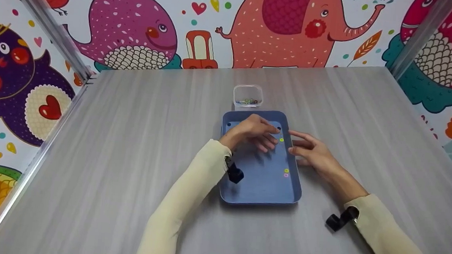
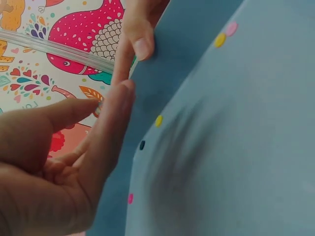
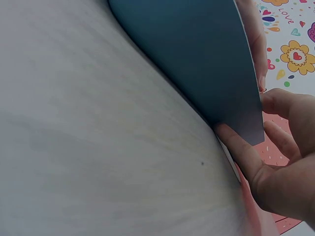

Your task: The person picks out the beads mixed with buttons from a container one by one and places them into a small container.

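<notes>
A blue rectangular tray (image 1: 259, 188) lies on the table with a few small flat round beads scattered in it. My left hand (image 1: 256, 131) hovers over the tray's far half, fingers loosely extended toward its right wall. A yellow bead (image 2: 158, 120), a black bead (image 2: 142, 145) and a magenta bead (image 2: 130, 198) lie along the wall near these fingers. Nearer me, another yellow bead (image 1: 286, 170) sits beside a pink bead (image 1: 286, 175). My right hand (image 1: 314, 152) touches the right wall from outside, its thumb (image 3: 278, 101) at the rim and a finger low against the wall.
A small clear plastic box (image 1: 248, 94) with several colourful beads stands just beyond the tray's far edge. The grey table (image 1: 128, 135) meets walls with printed cartoon animals at the back and sides. Black wrist cameras hang near both sleeves.
</notes>
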### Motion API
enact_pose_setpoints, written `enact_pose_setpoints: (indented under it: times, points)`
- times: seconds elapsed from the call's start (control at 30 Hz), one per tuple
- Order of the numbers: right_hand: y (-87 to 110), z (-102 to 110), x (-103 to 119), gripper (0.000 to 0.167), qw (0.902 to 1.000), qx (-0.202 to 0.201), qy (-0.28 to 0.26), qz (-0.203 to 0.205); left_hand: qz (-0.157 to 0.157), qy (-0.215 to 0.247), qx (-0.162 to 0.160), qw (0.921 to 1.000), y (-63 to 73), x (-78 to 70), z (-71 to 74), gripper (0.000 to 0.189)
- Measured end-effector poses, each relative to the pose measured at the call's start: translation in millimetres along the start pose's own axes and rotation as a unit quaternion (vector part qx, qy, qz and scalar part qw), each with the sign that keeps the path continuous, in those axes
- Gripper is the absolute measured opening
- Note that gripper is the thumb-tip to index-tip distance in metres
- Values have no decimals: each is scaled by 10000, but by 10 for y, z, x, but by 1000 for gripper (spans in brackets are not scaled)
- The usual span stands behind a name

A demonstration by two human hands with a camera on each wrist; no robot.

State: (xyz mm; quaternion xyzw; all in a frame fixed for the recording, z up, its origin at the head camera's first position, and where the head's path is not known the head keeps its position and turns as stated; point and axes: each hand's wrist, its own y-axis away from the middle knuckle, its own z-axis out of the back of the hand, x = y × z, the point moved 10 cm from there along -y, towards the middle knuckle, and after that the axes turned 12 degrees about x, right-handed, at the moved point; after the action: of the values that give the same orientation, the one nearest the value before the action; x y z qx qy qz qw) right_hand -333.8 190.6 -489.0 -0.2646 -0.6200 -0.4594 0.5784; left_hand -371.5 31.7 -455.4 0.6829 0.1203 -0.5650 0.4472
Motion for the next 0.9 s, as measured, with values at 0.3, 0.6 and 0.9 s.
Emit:
enact_pose_setpoints:
  times: [0.3, 0.6, 0.9]
  points:
    - [-4, 12, -25, 64, 10000, -47, 62, -38, 6, 256, -345, 9991, 91, 4, 163, 35]
    - [0, 2, -9, 65, 10000, 20, -59, 35, -688, 518, -756, 9934, 187, -73, 390, 40]
    - [8, -5, -2, 65, 9999, -15, -92, 45, -902, 547, -1100, 9883, 275, -97, 530, 38]
